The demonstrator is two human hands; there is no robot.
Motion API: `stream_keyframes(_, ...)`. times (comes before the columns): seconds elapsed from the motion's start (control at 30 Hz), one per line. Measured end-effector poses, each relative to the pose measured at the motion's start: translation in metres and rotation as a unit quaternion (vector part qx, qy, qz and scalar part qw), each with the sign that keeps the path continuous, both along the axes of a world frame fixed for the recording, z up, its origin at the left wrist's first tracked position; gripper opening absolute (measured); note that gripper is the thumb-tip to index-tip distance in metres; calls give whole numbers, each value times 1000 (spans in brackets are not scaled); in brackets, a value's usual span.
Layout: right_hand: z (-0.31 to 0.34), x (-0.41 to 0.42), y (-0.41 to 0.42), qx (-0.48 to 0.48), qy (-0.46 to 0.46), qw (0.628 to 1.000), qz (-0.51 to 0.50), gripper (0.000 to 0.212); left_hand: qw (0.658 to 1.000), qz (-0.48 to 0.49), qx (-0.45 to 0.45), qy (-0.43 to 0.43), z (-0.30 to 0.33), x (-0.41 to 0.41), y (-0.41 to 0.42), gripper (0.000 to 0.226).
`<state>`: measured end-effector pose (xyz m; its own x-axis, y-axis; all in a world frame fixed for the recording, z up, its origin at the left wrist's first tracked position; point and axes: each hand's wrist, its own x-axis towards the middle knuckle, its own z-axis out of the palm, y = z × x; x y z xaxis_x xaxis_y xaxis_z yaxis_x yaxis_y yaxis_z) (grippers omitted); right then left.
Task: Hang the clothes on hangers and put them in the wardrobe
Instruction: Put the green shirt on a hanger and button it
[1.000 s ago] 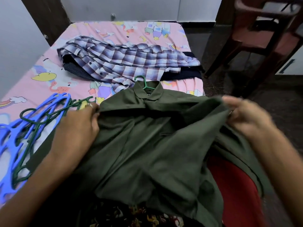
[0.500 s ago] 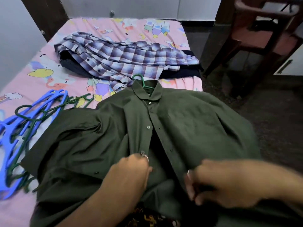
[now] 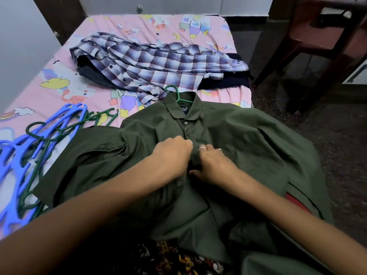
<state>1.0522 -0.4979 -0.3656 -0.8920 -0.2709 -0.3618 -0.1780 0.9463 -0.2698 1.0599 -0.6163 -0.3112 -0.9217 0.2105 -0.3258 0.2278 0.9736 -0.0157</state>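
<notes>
Olive green shirt (image 3: 228,147) lies front-up across the near edge of the bed (image 3: 83,92), collar pointing away from the person, lower part draping toward the lap; green hanger (image 3: 175,93) is inside it, only the hook and a bit of neck show above the collar; left hand (image 3: 172,155) has fingers curled, pinching the button placket at mid-chest; right hand (image 3: 212,165) just beside it, fingers also curled onto the same placket strip, rings visible on two fingers; the two hands nearly touch; top two buttons below the collar look fastened, cannot tell for the ones under the hands; checked shirt (image 3: 158,64) lies crumpled further back on the bed, on top of a dark garment (image 3: 224,82), its hem touching the hanger hook area; pile of blue hangers (image 3: 17,161) with green ones tangled in sits at the left edge of the bed, just beside the olive shirt's left sleeve; brown plastic chair (image 3: 321,34) stands on the floor to the right, well apart from the bed.
</notes>
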Motion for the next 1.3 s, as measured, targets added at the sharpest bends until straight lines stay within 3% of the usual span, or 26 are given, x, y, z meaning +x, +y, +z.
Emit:
stream_keyframes(0.07,-18,0,-4,-5,25,999,-39,67,999,24,37,5,-25,-9,1,21)
stream_keyframes(0.13,-30,0,-5,-22,51,996,-67,61,997,44,67,9,-47,-11,-2,25)
stream_keyframes(0.33,-43,0,-7,-109,113,981,-118,16,984,112,132,49,-84,-8,-12,14)
stream_keyframes(0.4,-47,-5,-2,-150,118,971,-146,10,979,132,147,52,-91,-8,-13,10)
stream_keyframes(0.53,-55,-14,9,-270,70,942,-188,8,971,165,168,43,-99,-9,-16,5)
stream_keyframes(0.67,-57,-18,14,-374,-47,899,-224,3,962,184,190,64,-101,-9,-15,2)
stream_keyframes(0.73,-57,-19,13,-445,-83,858,-242,12,943,211,246,78,-101,-11,-14,6)
stream_keyframes(0.8,-56,-19,10,-475,-81,842,-244,20,909,233,337,75,-100,-11,-11,11)
stream_keyframes(0.97,-55,-20,6,-451,-12,866,-214,26,856,262,435,95,-95,-10,-1,8)
stream_keyframes(1.3,-45,-16,6,-400,81,894,-185,16,814,291,493,101,-96,-4,3,18)
